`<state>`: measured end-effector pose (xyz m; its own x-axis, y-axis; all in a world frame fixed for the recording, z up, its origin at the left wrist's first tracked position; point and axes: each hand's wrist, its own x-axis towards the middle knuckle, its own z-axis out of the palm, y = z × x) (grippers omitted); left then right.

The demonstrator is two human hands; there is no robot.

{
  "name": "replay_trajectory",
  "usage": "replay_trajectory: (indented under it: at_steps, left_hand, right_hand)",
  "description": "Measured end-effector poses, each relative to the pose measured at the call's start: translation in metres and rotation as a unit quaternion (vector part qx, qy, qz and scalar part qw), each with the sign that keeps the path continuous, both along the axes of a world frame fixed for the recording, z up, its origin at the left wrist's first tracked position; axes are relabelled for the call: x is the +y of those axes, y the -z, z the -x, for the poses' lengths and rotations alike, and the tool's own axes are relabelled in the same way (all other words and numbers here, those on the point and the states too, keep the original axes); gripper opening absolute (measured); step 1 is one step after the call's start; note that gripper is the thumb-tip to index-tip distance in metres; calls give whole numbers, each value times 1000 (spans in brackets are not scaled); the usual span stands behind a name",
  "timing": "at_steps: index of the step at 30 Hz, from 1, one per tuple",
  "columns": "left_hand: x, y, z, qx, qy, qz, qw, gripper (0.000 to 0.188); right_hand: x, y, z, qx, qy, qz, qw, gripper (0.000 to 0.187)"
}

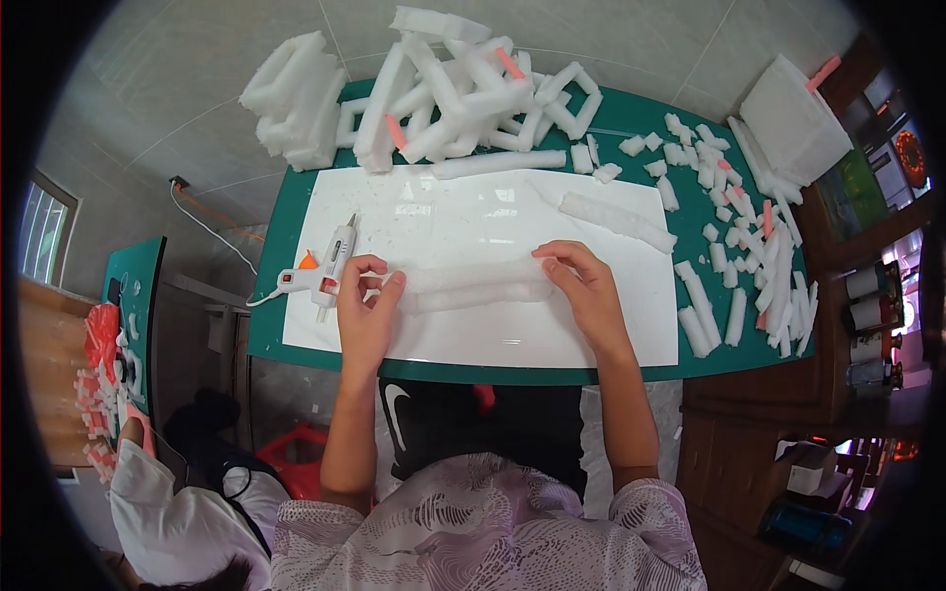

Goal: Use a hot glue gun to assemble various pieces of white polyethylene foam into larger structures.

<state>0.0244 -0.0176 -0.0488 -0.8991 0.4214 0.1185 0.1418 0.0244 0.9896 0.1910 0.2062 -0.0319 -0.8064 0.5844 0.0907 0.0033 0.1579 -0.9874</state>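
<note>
A long white foam strip [478, 286] spans the space between my two hands, above a white board [473, 340]. My left hand [367, 310] pinches its left end between thumb and fingers. At the other end, my right hand [588, 295] grips it the same way. Just left of my left hand lies a white hot glue gun [340, 254] with a cord, its nozzle pointing away from me. Beyond my right hand, another white foam strip [619, 221] rests on the board at a slant.
A heap of white foam frames [463, 98] covers the far edge of the green table [631, 103]. Stacked foam [296, 98] stands at the back left. Cut foam pieces [734, 217] are scattered on the right. A co-worker [182, 507] sits at lower left beside another green table [143, 295].
</note>
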Motion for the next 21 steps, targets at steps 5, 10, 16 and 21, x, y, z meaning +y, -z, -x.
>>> replay_trajectory:
  at_steps: [5, 10, 16, 21]
  left_hand:
    - [-4, -11, 1, -34, 36, 28, 998, 23]
    - [-7, -24, 1, -111, 92, 57, 988, 28]
    - [-9, -22, 4, -164, 110, 30, 980, 23]
    - [-10, -17, 5, -168, 105, 21, 980, 19]
  right_hand:
    - [4, -11, 0, -60, -37, 42, 997, 24]
    - [1, -15, 4, -45, -55, 102, 992, 29]
    - [4, -11, 3, -35, -67, 169, 983, 28]
    - [6, -8, 2, -39, -65, 183, 980, 29]
